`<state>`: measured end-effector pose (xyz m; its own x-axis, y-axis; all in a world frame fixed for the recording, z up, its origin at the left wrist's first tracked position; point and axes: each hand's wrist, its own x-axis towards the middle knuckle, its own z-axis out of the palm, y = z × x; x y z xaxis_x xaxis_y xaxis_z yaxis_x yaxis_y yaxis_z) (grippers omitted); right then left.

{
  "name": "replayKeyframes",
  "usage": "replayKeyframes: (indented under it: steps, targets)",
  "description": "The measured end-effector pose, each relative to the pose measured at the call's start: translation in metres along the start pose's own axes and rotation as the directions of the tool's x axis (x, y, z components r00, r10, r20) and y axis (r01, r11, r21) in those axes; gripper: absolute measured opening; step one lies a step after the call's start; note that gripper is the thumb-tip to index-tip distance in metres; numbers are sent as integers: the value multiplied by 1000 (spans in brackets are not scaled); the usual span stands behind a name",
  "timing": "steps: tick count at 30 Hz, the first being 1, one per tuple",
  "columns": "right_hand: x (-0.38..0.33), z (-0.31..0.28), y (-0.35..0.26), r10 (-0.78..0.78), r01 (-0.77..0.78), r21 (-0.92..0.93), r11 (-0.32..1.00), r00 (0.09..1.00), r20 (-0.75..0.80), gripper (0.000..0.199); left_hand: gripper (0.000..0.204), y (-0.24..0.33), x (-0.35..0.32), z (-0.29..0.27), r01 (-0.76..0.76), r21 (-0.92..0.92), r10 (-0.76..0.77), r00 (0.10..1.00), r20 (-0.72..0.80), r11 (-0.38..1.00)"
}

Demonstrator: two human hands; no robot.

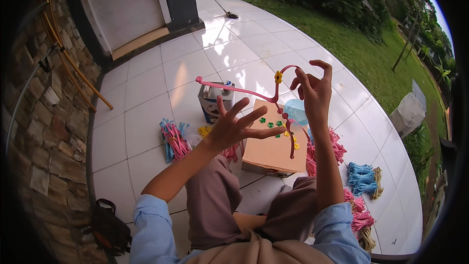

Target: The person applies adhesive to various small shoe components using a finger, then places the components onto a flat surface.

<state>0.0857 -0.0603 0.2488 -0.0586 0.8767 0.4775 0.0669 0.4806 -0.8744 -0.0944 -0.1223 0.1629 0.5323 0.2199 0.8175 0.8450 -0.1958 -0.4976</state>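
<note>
My right hand (pixel 315 90) is raised, with its thumb and fingers pinching the end of a pink cord (pixel 244 90). A yellow flower piece (pixel 278 77) sits on the cord just beside those fingers. One end of the cord stretches out to the left, and another part with small round beads hangs down over the box. My left hand (pixel 234 124) is open below the cord, its fingers spread and nothing visible in them. On the cardboard-topped box (pixel 259 154) lie several green flower pieces (pixel 270 124) and several yellow flower pieces (pixel 296 146). A translucent blue bowl (pixel 296 111) is at its far edge.
A metal tin (pixel 209 105) stands left of the box. Pink and blue cord bundles (pixel 173 139) lie at the left; blue bundles (pixel 361 178) and pink bundles (pixel 359 215) lie at the right. A dark bag (pixel 110 230) rests by the stone wall (pixel 44 171). A broom (pixel 229 14) lies farther off.
</note>
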Motion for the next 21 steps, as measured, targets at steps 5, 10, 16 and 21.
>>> replayKeyframes:
  steps: [5,10,16,21]
  targets:
    - [6,27,-2,32,-41,100,994,996,84,36,29,-44,27,22,-349,86,333,930,157,933]
    - [31,59,45,-118,134,-209,969,989,87,46,16,-103,40,12,-299,-212,345,911,228,930]
    - [-12,154,62,-78,-138,340,930,831,551,72,24,-157,-34,-6,435,-452,-181,846,502,779]
    - [-66,243,126,-104,-318,366,875,615,782,91,36,-148,-107,-10,821,-546,-528,392,753,-167]
